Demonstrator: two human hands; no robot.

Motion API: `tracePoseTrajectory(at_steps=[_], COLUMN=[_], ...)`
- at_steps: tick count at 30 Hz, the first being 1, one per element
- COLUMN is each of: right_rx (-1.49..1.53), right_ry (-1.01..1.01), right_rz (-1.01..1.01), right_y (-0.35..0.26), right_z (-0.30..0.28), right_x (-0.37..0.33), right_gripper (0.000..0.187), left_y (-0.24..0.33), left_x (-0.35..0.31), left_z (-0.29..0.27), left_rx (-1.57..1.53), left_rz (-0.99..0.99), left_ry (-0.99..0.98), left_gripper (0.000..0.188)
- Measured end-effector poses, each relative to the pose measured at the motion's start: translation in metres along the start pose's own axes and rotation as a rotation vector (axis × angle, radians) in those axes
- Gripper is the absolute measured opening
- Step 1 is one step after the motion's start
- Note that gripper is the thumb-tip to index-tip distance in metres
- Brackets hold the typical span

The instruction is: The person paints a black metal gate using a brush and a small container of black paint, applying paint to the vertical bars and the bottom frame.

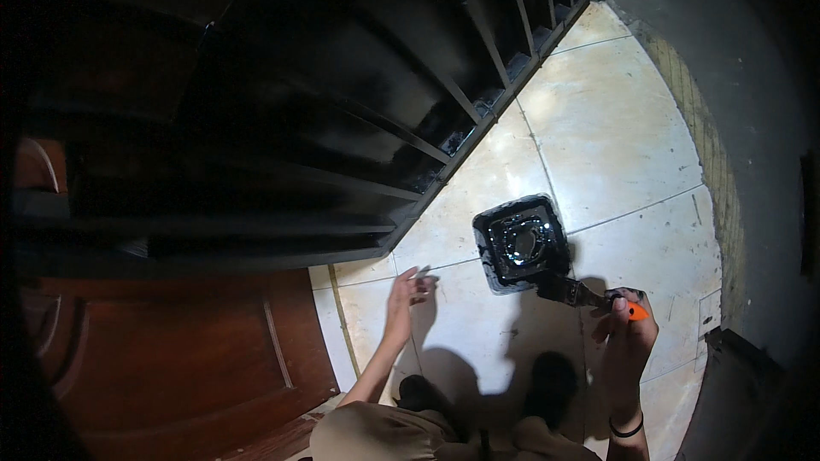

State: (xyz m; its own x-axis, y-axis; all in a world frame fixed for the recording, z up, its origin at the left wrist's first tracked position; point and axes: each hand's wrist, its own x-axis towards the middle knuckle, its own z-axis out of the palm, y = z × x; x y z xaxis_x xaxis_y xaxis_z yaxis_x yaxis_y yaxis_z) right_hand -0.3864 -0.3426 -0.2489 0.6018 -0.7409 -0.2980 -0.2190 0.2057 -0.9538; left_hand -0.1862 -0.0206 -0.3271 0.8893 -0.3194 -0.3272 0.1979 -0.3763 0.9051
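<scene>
In my right hand [630, 324] is a paintbrush [579, 293] with an orange handle. Its dark bristles reach the near right corner of a square plastic tub [502, 282] smeared with glossy black paint; whether they touch the rim I cannot tell. The tub rests on the tiled floor, a pale light glinting in the wet paint. My left hand [408, 290] hovers to the left of the tub, its fingers loosely bent and apart, with nothing in them.
A large black slatted metal gate [342, 111] fills the upper left. Below it stands a brown panelled wooden door [196, 341]. Pale floor tiles [615, 111] run to a rough edge beside a dark grey surface [760, 119]. My shoes [551, 380] are near the tub.
</scene>
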Motion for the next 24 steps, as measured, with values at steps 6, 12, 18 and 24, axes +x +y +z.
tracePoseTrajectory(at_steps=[6,12,18,24], right_rx=[0.017,-0.028,-0.106,-0.093], right_ry=[-0.075,-0.073,-0.074,-0.003], right_rz=[-0.038,-0.047,-0.019,0.004], right_y=[0.022,0.029,0.017,0.023], right_z=[0.015,0.02,0.014,0.02], right_x=[0.011,0.02,0.026,0.034], right_gripper=[0.03,0.025,0.026,0.024], left_y=[0.018,0.081,0.132,0.126], left_x=[-0.044,-0.043,-0.014,-0.002], left_z=[-0.101,-0.153,-0.203,-0.22], left_rx=[0.244,0.163,0.144,0.334], left_rz=[0.112,0.279,0.58,0.515], left_ry=[0.316,0.629,0.577,0.643], left_gripper=[0.054,0.066,0.073,0.083])
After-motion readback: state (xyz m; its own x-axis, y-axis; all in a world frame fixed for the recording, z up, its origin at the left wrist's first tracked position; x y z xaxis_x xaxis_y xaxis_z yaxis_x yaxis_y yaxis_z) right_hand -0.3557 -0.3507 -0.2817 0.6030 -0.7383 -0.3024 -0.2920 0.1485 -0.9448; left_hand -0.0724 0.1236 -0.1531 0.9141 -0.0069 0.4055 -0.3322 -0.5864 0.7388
